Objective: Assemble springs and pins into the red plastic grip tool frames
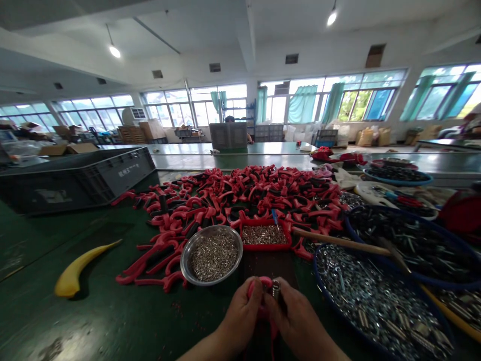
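Red plastic handle (pixel 257 286) gripped at six o'clock, left hand (pixel 240 311) and right hand (pixel 296 313) both curled closed around it, small steel fitting (pixel 276 289) pinched at its tip; steel bowl (pixel 191 236) of tiny silver parts at eleven o'clock, heaped red handles (pixel 240 200) at twelve, blue basin (pixel 321 296) of bolts at three.

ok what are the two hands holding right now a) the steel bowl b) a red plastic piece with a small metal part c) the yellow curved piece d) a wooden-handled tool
b: the left hand and right hand close around a red plastic piece, with a small metal part showing at its top.
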{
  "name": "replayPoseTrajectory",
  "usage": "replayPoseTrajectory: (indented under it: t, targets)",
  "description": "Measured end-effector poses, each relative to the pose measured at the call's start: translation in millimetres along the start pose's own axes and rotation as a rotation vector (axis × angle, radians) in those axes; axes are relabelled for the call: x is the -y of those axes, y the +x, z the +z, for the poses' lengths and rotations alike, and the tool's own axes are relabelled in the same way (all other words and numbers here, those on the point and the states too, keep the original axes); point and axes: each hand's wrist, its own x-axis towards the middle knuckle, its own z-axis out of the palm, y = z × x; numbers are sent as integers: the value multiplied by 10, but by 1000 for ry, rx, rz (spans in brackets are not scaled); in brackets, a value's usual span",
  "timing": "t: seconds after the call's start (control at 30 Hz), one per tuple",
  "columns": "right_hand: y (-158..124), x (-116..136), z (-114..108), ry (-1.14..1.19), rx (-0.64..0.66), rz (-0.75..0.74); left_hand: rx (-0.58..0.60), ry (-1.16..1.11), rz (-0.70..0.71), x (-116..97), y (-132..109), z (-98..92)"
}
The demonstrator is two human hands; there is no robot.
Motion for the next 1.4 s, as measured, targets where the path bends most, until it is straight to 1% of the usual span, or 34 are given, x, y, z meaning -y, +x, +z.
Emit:
replayPoseTrajectory:
  t: [0.07, 0.13, 0.23, 0.3, 0.4, 0.47, 0.53, 0.67, 0.73, 0.8, 0.87, 0.93, 1.0, 1.07, 1.13, 1.17, 1.23, 1.27, 1.3, 1.4]
  targets:
    - [5, 1, -55, 41, 105, 15, 53, -90, -46, 16, 0, -20]
    - [4, 12, -97, 129, 160, 5, 65, -146, -84, 30, -1, -32]
    - [-10, 30, -87, 248, 184, 18, 77, -173, -128, 62, -4, -32]
    - [-29, 32, -30, 261, 185, 57, 68, -157, -135, 86, -6, -27]
    - [-78, 14, 72, 180, 154, 105, 52, -130, -129, 101, -15, -16]
    - [-117, -4, 115, 82, 115, 98, 66, -126, -119, 92, -25, -8]
    - [-149, -26, 129, -12, 105, 71, 71, -114, -115, 73, -35, 0]
    - [-180, -96, 115, -126, 149, -24, 45, -92, -131, 53, -44, 22]
    - [-187, -122, 102, -195, 155, -70, 58, -87, -152, 73, -53, 35]
    - [-189, -110, 76, -264, 189, -91, 71, -51, -144, 105, -77, 46]
    - [-183, -52, 35, -301, 268, -87, 73, 21, -112, 132, -111, 56]
    - [-162, 27, -9, -307, 353, -51, 53, 102, -82, 140, -137, 60]
    - [-122, 88, -33, -274, 391, 1, 39, 172, -59, 128, -123, 53]
    - [-62, 102, -26, -147, 335, 36, 34, 253, -18, 91, -47, 25]
    - [14, 68, 5, 103, 269, 133, 45, 382, 27, 20, 79, -32]
    - [56, 39, 21, 267, 264, 230, 63, 463, 39, -29, 147, -71]
    - [136, -24, 40, 631, 270, 470, 100, 649, 49, -139, 259, -151]
    - [172, -53, 41, 782, 269, 560, 116, 745, 53, -191, 292, -184]
    - [202, -75, 38, 901, 248, 615, 132, 832, 56, -232, 307, -205]
    - [245, -98, 40, 1115, 138, 656, 171, 1014, 64, -256, 265, -173]
